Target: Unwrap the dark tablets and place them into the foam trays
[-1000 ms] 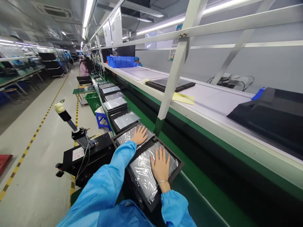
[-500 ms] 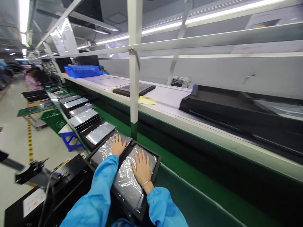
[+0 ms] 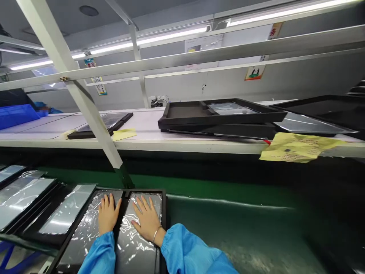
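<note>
A black two-compartment tray (image 3: 163, 213) lies at the lower middle, a dark flat panel under clear wrinkled film in each compartment. My left hand (image 3: 108, 215) rests flat on the film-covered panel (image 3: 82, 224) in the left compartment, fingers stretched out. Over the right compartment, my right hand (image 3: 147, 220) lies spread on the other film-covered panel (image 3: 137, 253). Neither hand grips anything. Blue sleeves cover both arms, and a thin bracelet shows at the right wrist.
More trays with shiny panels (image 3: 67, 209) line the green bench (image 3: 228, 228) to the left. On the white shelf (image 3: 148, 144) above are stacked black trays (image 3: 182, 120), a yellow paper (image 3: 296, 146) and a blue bin (image 3: 17, 116). A slanted white post (image 3: 85, 102) rises behind my tray.
My view has swung right, so the shelf, tray and hands appear further left. Both hands stay flat on the two film-covered panels.
</note>
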Demonstrator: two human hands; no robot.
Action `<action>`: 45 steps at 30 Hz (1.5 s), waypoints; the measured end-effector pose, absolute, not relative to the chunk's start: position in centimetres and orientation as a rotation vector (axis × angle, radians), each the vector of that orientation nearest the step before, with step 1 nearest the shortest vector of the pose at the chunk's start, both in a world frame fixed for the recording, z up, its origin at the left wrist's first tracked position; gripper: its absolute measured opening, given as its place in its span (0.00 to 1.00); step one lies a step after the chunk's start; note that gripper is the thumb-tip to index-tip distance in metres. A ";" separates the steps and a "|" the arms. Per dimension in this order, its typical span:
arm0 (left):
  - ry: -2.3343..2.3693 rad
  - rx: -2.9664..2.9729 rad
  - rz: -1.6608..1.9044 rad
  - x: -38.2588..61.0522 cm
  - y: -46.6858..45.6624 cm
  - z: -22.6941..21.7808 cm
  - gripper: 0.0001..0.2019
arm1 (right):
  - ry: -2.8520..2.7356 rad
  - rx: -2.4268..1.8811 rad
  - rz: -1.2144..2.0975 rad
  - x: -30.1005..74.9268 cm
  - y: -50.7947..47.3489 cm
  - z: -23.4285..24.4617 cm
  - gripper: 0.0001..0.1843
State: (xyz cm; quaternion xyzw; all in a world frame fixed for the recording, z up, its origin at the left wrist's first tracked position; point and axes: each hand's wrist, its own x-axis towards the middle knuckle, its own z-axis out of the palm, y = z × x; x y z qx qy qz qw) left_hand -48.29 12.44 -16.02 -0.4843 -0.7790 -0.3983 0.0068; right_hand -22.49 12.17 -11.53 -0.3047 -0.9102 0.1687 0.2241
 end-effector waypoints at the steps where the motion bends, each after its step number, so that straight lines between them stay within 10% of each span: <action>1: -2.418 -1.481 -1.453 -48.5 12.4 -15.7 0.18 | -2.507 -0.843 0.452 -22.5 12.2 -11.6 0.36; 12: -2.085 -0.640 -2.353 -48.9 10.0 -14.6 0.23 | -2.594 -0.944 0.261 -22.8 12.0 -11.9 0.35; 26: -2.468 -1.375 -1.676 -45.5 11.3 -15.1 0.44 | -2.608 -0.942 0.175 -23.1 11.9 -14.2 0.35; 33: -2.356 -1.183 -2.032 -47.4 10.6 -15.5 0.21 | -2.611 -0.954 0.143 -23.1 11.8 -14.2 0.34; 45: -2.418 -0.960 -1.958 -48.1 8.8 -14.7 0.37 | -2.615 -0.951 0.178 -23.1 11.7 -13.9 0.34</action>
